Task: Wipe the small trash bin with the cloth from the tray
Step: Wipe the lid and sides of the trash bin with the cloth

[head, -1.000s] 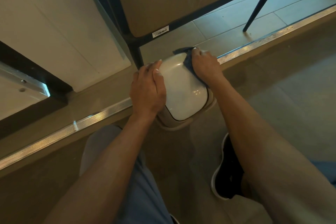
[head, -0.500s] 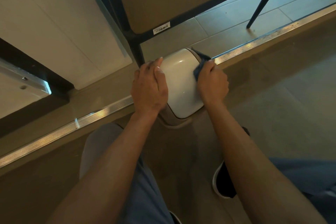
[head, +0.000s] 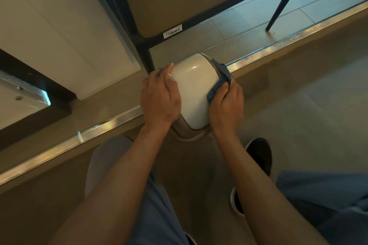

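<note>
Bin (head: 194, 93) upright, lid up, left hand (head: 159, 99) flat on it, right hand (head: 226, 109) gripping cloth (head: 219, 79)

I see both my forearms (head: 123, 191) bare, no sleeves or watch in view; I wear loose blue-grey trousers (head: 157, 215) and black shoes (head: 258, 157) with white soles (head: 232, 201)

The left hand (head: 159, 99) rests on the small white trash bin (head: 193, 93) on the floor, while the right hand (head: 226, 109) presses a blue cloth (head: 219, 79) against its right side.
</note>
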A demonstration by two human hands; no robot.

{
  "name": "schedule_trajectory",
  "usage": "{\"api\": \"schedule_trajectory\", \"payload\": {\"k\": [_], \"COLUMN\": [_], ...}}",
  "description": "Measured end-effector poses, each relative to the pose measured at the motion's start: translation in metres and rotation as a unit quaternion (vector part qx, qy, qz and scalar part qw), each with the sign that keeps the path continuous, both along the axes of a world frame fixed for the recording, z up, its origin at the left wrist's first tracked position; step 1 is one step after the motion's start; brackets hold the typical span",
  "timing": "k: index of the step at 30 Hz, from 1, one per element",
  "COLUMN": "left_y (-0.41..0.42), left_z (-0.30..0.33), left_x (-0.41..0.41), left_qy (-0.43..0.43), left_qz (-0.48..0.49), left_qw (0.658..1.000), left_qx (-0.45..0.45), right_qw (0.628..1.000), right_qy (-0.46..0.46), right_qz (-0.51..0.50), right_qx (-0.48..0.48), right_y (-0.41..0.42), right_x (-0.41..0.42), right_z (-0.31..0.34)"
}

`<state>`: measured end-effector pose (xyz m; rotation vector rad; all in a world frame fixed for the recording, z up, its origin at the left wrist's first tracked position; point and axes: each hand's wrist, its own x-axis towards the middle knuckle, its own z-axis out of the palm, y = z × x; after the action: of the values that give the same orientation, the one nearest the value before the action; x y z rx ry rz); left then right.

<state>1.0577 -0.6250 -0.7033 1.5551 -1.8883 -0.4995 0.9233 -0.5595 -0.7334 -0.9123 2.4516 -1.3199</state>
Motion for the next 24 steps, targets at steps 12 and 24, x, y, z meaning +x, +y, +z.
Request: {"api": "schedule_trajectory", "payload": {"k": [12,24], "left_y": [0.001,0.003], "left_z": [-0.001,0.001], "left_x": [0.000,-0.002], "left_qy": [-0.012,-0.017], "left_qz": [-0.008,-0.012], "left_qw": [1.000,1.000], "left_qx": [0.004,0.006], "right_qw": [0.953,0.997], "right_qy": [0.239,0.021], "right_qz": [0.174,0.057], "right_qx": [0.069,0.043], "right_y": [-0.048,-0.017], "right_x": [0.007,-0.012], "right_z": [0.032,0.020]}}
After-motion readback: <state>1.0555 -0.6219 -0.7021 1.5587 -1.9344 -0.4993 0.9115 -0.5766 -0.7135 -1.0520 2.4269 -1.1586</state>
